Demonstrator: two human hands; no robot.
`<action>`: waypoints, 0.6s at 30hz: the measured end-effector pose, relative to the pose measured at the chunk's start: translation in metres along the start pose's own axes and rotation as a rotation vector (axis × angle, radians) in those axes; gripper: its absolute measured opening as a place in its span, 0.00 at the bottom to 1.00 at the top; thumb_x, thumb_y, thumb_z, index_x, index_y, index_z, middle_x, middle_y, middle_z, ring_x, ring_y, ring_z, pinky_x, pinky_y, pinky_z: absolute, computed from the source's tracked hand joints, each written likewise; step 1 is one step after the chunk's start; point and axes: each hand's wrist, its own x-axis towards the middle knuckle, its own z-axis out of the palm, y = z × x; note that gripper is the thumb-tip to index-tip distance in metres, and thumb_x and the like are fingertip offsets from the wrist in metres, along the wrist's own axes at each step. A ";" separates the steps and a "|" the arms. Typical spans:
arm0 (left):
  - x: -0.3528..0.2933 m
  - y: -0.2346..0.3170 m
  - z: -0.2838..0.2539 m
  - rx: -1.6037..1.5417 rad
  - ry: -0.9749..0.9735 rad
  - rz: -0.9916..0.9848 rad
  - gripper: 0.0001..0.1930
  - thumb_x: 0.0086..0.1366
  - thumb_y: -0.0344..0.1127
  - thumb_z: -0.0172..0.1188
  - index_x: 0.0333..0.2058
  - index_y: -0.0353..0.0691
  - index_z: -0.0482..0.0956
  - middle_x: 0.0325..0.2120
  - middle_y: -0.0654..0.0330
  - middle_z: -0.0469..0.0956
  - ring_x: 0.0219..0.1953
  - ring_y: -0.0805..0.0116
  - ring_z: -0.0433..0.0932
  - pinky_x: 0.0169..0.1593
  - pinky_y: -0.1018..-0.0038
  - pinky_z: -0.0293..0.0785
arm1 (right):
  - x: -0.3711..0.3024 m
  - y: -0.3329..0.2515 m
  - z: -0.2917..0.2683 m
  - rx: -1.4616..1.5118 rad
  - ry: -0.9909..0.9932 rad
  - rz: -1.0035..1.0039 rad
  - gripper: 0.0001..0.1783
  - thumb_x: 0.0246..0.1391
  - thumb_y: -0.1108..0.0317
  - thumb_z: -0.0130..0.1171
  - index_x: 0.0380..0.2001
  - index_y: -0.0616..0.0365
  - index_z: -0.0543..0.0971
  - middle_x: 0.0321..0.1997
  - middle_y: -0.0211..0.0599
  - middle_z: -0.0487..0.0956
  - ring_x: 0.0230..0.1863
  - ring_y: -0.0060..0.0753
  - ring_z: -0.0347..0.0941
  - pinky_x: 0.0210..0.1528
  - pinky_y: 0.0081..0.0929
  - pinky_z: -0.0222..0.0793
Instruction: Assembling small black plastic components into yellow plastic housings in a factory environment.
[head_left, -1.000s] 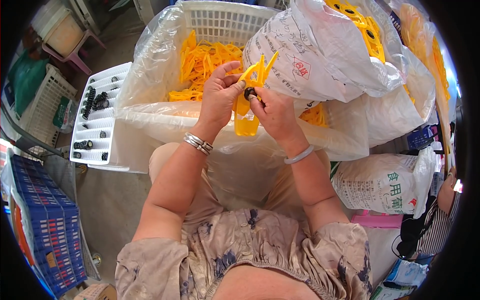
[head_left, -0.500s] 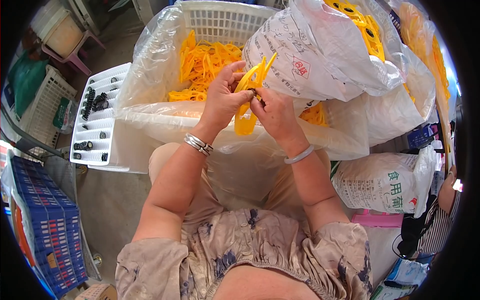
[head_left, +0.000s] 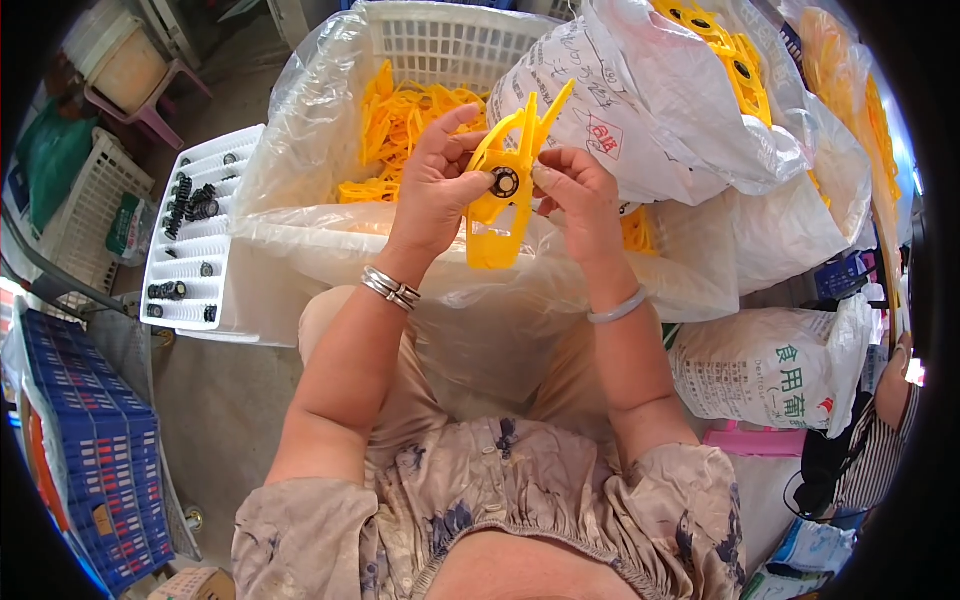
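Observation:
Upright over the crate stands a yellow plastic part (head_left: 495, 245) with two long prongs pointing away from me. A black ring-shaped piece (head_left: 505, 182) sits in its middle. My left hand (head_left: 432, 195) grips the part's left side, the thumb pressed beside the ring and the fingers behind. At the right edge, my right hand (head_left: 585, 200) pinches the part between thumb and curled fingers; its fingertips are partly hidden. Beyond lie many loose yellow plastic pieces (head_left: 415, 115) in a white crate (head_left: 455, 40) lined with clear plastic.
To the left, a white ribbed tray (head_left: 222, 290) holds black ring pieces (head_left: 180, 205). A white sack (head_left: 640, 110) with yellow parts on top leans over the crate's right side. Another sack (head_left: 750, 365) stands lower right, and blue crates (head_left: 95, 440) lower left.
The yellow part has turned so its flat face and the black ring show. My right hand has shifted from the part's middle to its right edge.

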 end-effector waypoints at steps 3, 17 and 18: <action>-0.001 0.003 0.001 -0.033 -0.001 -0.004 0.32 0.46 0.16 0.51 0.53 0.41 0.59 0.43 0.51 0.71 0.42 0.69 0.73 0.47 0.75 0.69 | -0.001 0.000 0.001 0.094 -0.098 0.057 0.12 0.48 0.67 0.57 0.34 0.63 0.72 0.28 0.33 0.75 0.25 0.19 0.70 0.26 0.15 0.66; 0.000 -0.004 -0.002 0.045 -0.067 0.065 0.31 0.50 0.17 0.49 0.55 0.44 0.56 0.46 0.53 0.69 0.43 0.70 0.71 0.48 0.75 0.68 | -0.004 0.002 0.001 0.070 -0.201 0.018 0.10 0.47 0.71 0.58 0.33 0.66 0.77 0.27 0.33 0.77 0.25 0.18 0.71 0.27 0.15 0.66; 0.000 -0.003 -0.004 0.075 -0.083 0.062 0.32 0.51 0.18 0.50 0.55 0.44 0.56 0.47 0.51 0.68 0.45 0.68 0.71 0.49 0.74 0.67 | -0.004 0.002 0.001 0.073 -0.191 0.034 0.10 0.47 0.70 0.57 0.32 0.66 0.77 0.27 0.32 0.77 0.25 0.18 0.70 0.27 0.15 0.66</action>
